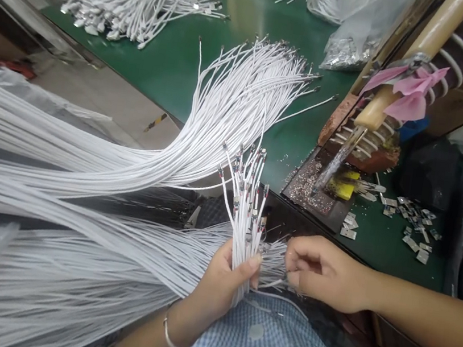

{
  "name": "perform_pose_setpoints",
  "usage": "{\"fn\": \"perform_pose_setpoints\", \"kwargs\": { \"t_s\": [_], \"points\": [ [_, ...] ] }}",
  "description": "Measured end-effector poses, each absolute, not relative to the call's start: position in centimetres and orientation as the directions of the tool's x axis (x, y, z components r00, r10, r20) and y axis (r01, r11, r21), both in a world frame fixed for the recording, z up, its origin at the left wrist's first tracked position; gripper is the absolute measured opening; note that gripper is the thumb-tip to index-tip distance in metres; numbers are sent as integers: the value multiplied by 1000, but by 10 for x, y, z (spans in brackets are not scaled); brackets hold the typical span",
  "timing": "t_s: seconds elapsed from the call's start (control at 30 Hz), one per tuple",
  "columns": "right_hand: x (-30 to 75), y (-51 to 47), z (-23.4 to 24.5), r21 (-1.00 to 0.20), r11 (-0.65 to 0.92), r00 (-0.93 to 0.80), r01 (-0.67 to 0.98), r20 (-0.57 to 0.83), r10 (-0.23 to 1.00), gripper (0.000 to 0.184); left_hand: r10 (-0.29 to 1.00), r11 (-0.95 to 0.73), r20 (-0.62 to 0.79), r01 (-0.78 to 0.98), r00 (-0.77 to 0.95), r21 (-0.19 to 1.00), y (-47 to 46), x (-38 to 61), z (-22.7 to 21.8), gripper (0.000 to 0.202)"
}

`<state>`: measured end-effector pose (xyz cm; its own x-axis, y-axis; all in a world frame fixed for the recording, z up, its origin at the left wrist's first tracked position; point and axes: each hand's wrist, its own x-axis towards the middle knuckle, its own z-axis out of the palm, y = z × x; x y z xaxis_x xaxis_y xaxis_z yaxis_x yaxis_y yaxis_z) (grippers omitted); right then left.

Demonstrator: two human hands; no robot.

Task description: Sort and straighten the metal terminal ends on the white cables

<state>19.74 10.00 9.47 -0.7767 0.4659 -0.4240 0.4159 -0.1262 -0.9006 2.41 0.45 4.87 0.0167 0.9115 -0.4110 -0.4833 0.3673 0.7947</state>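
Note:
My left hand is closed around a bundle of thin white cables whose metal-tipped ends stand upright above my fist. My right hand is just to the right of it, fingers pinched on one white cable end that leads out of the bundle. Both hands hover over my lap, above a blue checked cloth.
Large sheaves of white cables sweep in from the left across the green table. A soldering iron rests on a stand at right, with a dark tray and small metal parts scattered beside it. More cables and plastic bags lie at the back.

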Motion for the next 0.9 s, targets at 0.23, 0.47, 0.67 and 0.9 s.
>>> {"fn": "perform_pose_setpoints", "kwargs": {
  "t_s": [0.23, 0.47, 0.67, 0.9],
  "points": [
    [187, 102, 87, -915, -148, -738, 375, -391, 550, 18, 906, 396, -421, -445, 47, 803, 3, 28, 49, 16],
    [186, 105, 86, -917, -153, -733, 369, -388, 559, 14, 883, 432, -465, -489, 60, 758, 10, 24, 46, 17],
    [192, 107, 95, -970, 0, -890, 242, -222, 397, 22, 863, 455, -497, -557, 85, 695, 17, 21, 39, 26],
    [188, 106, 84, -924, -194, -742, 329, -380, 552, 31, 860, 490, -489, -503, 145, 712, 18, 20, 34, 21]
  ]
}}
